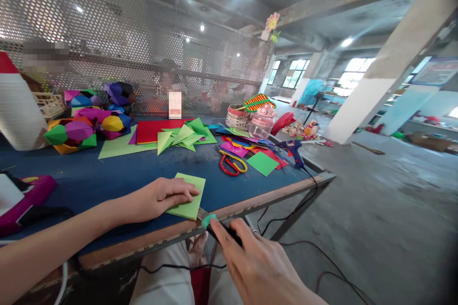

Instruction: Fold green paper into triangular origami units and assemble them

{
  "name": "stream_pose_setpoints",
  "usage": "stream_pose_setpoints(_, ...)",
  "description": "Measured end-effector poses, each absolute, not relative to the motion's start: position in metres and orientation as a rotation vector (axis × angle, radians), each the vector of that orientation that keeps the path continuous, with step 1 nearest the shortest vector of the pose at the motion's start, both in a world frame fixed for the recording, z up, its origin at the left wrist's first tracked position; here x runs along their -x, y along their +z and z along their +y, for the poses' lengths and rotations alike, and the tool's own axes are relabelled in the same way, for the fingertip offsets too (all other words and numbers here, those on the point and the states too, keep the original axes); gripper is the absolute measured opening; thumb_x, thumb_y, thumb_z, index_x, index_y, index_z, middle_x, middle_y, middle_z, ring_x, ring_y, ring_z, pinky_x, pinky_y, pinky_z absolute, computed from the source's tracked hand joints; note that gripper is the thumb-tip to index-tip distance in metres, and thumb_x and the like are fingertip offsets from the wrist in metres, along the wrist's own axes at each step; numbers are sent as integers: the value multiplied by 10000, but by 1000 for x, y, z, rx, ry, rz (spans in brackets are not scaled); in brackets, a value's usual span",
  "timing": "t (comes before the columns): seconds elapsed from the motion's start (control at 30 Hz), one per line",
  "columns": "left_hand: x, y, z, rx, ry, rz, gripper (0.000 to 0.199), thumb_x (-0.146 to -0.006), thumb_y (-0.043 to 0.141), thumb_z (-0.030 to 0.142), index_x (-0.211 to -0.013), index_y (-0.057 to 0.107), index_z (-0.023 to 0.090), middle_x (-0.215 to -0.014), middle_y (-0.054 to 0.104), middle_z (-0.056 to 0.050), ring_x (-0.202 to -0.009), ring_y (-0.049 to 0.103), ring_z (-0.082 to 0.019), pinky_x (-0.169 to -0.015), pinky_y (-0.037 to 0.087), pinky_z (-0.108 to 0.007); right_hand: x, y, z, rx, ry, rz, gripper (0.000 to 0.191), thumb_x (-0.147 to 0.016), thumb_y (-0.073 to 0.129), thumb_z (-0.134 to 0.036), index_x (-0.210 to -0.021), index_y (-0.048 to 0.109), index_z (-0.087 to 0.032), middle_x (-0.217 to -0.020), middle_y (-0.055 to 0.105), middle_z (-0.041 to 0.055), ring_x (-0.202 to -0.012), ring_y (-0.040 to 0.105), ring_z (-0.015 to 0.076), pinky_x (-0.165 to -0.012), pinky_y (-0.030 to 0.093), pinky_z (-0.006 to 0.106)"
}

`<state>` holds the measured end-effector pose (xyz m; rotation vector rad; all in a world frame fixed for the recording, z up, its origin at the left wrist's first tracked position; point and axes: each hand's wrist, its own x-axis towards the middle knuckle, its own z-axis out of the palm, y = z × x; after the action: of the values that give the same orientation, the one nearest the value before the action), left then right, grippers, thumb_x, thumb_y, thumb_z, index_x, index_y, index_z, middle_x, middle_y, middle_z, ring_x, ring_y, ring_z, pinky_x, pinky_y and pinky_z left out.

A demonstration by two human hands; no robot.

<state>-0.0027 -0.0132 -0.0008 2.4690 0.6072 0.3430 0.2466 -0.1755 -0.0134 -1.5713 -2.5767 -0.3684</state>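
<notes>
Head view: the right hand (263, 259) closes round a black-handled tool (232, 235), its index finger laid along the grip, probably to steer the thin metal tip. That tip meets the near corner of a folded light green paper (189, 209); whether it sits between the layers, I cannot tell. The left hand (166, 195) lies palm down on this paper, fingers close together and pinching nothing, seemingly to keep the sheet from sliding. The paper is by the table's near edge, likely so the tool has free room to come in low. Beyond the left hand, scissors (225, 166) lie forward and to its right, near a green square (263, 163); folded green pieces (184, 136) are heaped straight ahead, perhaps kept clear of the working spot. Further right rests a glue gun (295, 152).
</notes>
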Motion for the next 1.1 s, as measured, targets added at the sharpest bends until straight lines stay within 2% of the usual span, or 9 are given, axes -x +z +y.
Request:
stream_pose_setpoints(0.07,0,-6,-18,-2558,328,702,336,-1048,396,344,-1286,589,207,-1492,537,-56,-1360,516,-208,-1130,408,-328,-247,-16,-176,1559,-384,-2566,599,-925,494,-176,-1509,362,-181,-1096,649,94,-723,712,183,-543,539,281)
stream_pose_setpoints(0.13,-3,-9,-22,-2655,220,804,473,-1054,357,354,-1491,400,177,-1617,355,-90,-1483,343,-245,-1208,300,-405,-243,-19,-176,1552,-412,-2554,602,-917,490,-170,-1504,359,-165,-1078,647,93,-705,711,189,-508,529,285)
stream_pose_setpoints(0.2,-4,-11,-24,-2723,80,862,592,-1070,289,411,-1598,186,164,-1676,182,-91,-1546,153,-257,-1253,158,-468,-238,-23,-175,1560,-442,-2533,605,-910,499,-176,-1498,363,-159,-1066,647,93,-690,710,194,-474,516,283)
stream_pose_setpoints(0.3,-5,-12,-23,-2786,-55,866,627,-1080,196,463,-1618,82,161,-1687,61,-71,-1557,43,-235,-1262,72,-469,-230,-29,-173,1578,-491,-2497,616,-899,524,-192,-1493,370,-152,-1045,650,96,-687,709,200,-451,500,274)
stream_pose_setpoints(0.6,-2,-16,-19,-2864,51,783,594,-1091,224,441,-1621,51,237,-1679,117,-51,-1549,131,-220,-1260,82,-410,-233,-30,-183,1676,-586,-2416,614,-885,510,-145,-1486,395,-185,-1072,656,86,-686,700,170,-499,517,269)
stream_pose_setpoints(0.8,-2,-17,-18,-2846,50,779,595,-1092,209,449,-1621,45,232,-1678,105,-63,-1550,118,-232,-1257,86,-434,-220,-23,-173,1755,-460,-2470,683,-834,546,-147,-1497,384,-140,-1070,652,118,-702,708,205,-480,490,274)
stream_pose_setpoints(0.93,0,-20,-17,-2858,118,730,591,-1095,231,436,-1617,7,273,-1678,104,-52,-1548,135,-234,-1258,88,-429,-224,-26,-173,1765,-483,-2439,659,-854,518,-125,-1498,382,-149,-1064,646,114,-703,699,193,-498,485,271)
stream_pose_setpoints(1.1,0,-19,-17,-2844,106,747,592,-1095,237,435,-1617,13,273,-1678,105,-46,-1547,138,-235,-1258,84,-425,-226,-23,-173,1781,-480,-2444,671,-843,506,-115,-1501,372,-145,-1077,639,116,-710,689,190,-509,476,270)
